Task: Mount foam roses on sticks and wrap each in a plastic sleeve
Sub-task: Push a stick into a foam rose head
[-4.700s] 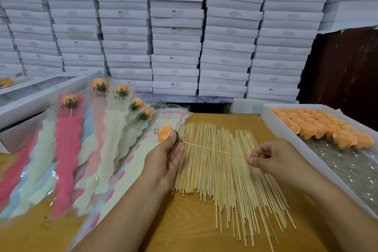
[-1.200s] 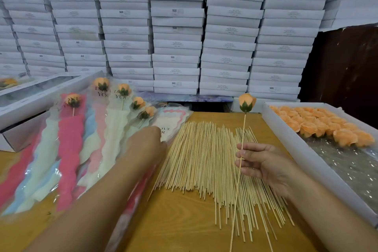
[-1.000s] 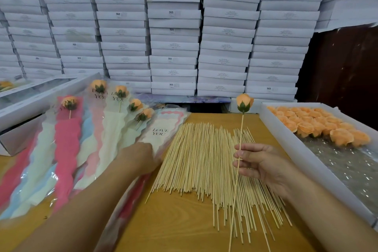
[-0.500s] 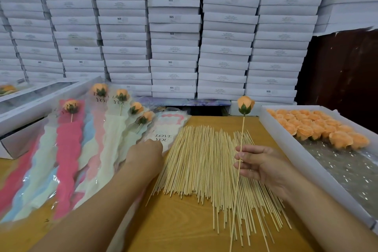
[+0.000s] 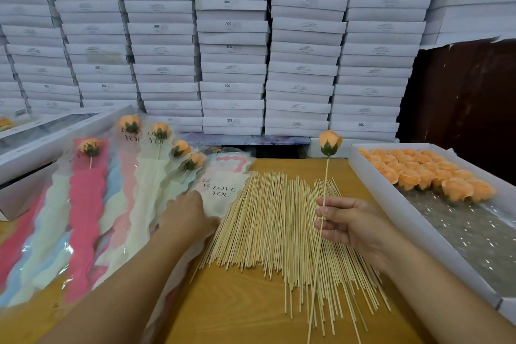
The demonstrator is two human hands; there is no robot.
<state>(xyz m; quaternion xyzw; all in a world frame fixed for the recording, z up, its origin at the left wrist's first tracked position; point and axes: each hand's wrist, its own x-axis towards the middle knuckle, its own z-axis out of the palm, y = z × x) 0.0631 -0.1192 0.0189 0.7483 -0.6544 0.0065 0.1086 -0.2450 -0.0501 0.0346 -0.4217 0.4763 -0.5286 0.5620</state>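
While my right hand (image 5: 349, 225) is pinching the stick (image 5: 321, 218) upright at centre right, its foam rose (image 5: 329, 142) already mounted on top, my left hand (image 5: 187, 213) is resting knuckles-up on the empty sleeve (image 5: 223, 190) at centre frame; that grip is hidden. Mounting looks done; sleeving is starting. Next I am needing to open the sleeve mouth and feed the rose in.

Wooden desk (image 5: 240, 313), loose pile of bamboo sticks (image 5: 273, 220) at its middle, wrapped roses in plastic sleeves (image 5: 92, 212) fanned along the left edge, white tray of foam roses (image 5: 396, 212) along the right edge
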